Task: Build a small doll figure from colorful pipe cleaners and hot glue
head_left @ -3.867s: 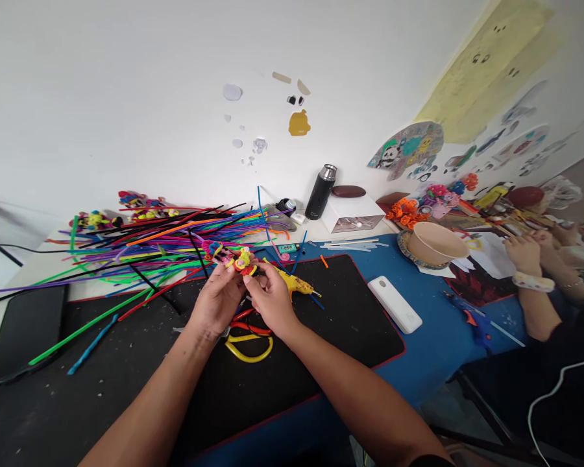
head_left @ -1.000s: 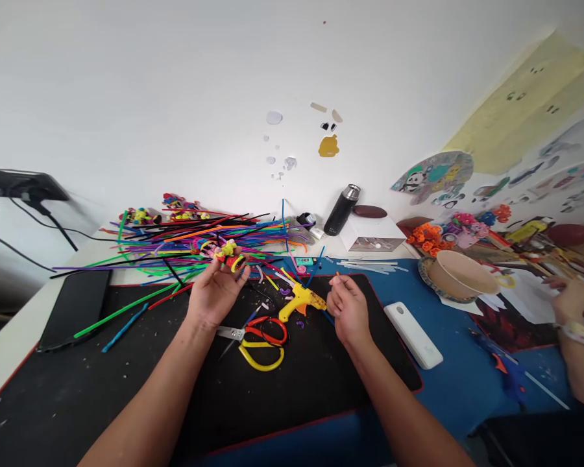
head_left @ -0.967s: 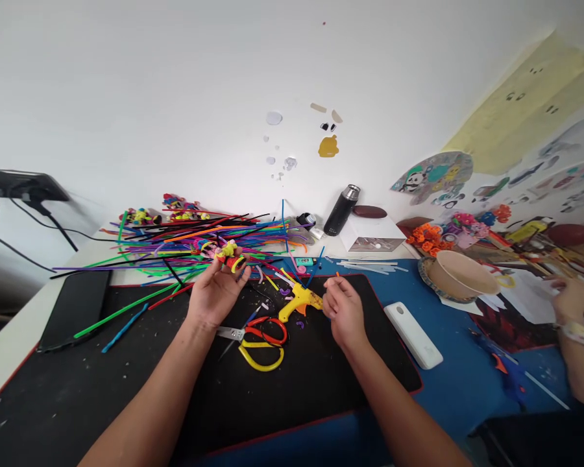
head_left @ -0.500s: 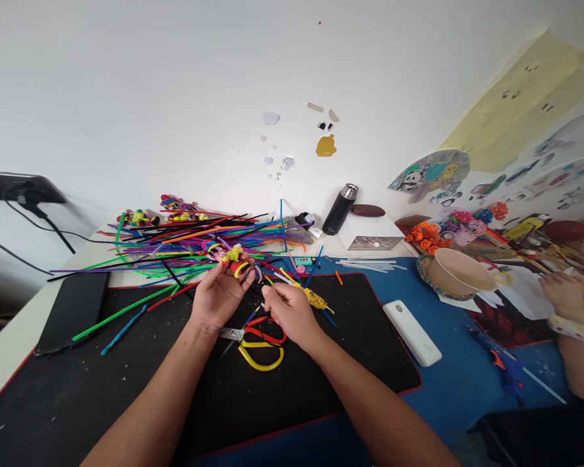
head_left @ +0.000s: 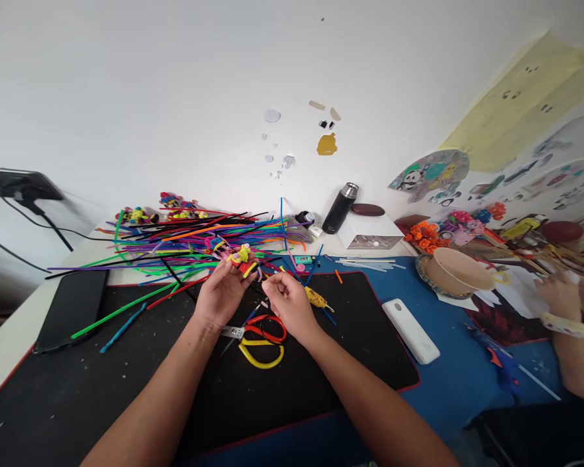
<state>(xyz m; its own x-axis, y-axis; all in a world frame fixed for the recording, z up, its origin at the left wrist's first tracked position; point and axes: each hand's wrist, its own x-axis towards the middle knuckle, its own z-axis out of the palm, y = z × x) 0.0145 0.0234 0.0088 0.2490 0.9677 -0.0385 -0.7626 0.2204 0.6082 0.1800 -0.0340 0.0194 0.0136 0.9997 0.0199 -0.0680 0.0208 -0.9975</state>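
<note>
My left hand holds a small pipe-cleaner doll in yellow, red, pink and blue between thumb and fingers, palm turned up. Close to the doll's right end is my right hand, its fingers pinched together; anything between them is too small to make out. Below the hands, scissors with one red and one yellow handle lie on the black mat. A yellow tool rests just right of my right hand. Behind the doll spreads a pile of colourful pipe cleaners.
A phone lies at left. Finished dolls sit by the wall. A black bottle, a white box, a white power bank and a bowl stand rightward. Another person's hands are at far right.
The doll has turned in my left hand, showing more of its yellow and red parts. My right hand's fingers have shifted slightly upward beside it. The other person's hands have moved a little left.
</note>
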